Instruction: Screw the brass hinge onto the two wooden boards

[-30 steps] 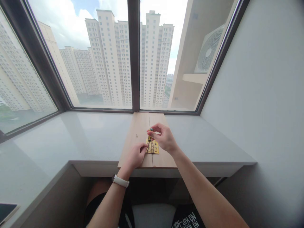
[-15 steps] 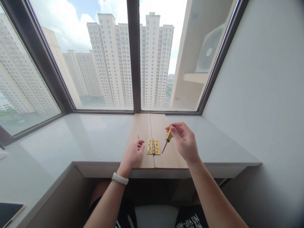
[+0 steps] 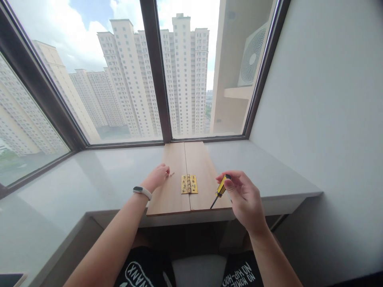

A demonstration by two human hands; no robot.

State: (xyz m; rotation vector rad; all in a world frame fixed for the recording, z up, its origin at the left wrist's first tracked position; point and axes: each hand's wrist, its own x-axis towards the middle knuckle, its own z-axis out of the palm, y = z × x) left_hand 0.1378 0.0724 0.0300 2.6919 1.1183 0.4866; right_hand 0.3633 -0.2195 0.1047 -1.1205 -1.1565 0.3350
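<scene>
Device with a dark screen (image 3: pixel 11 280), cut off by the frame, at the left end of a white desk (image 3: pixel 113 171) beneath a window. Rightward, the person's left hand (image 3: pixel 158 176), wearing a fitness band (image 3: pixel 142 192), reaches over the left edge of a pale wooden left board (image 3: pixel 175 156). Its fingers are curled, with their tips at one end of a small screw (image 3: pixel 172 174); whether they grip it or only touch it cannot be told, nor whether the screw is clear of the wood. A matching right board (image 3: pixel 196 156) lies alongside, both running from the desk's window edge to its front edge. Astride their seam, nearer the front edge, a brass-coloured butt hinge (image 3: pixel 189 184) lies open flat; the marks in its holes are too small to tell screw heads from bare holes. Farthest right, the right hand (image 3: pixel 247 199) grips a yellow-and-black screwdriver (image 3: pixel 222 186) by its handle, shaft slanting down and left to the right board's front edge, contact unclear. Fingers hide the handle's end. The step in hand looks like fetching the loose screw; lifting it would call for a fine, steady pinch, with the screwdriver kept aside
</scene>
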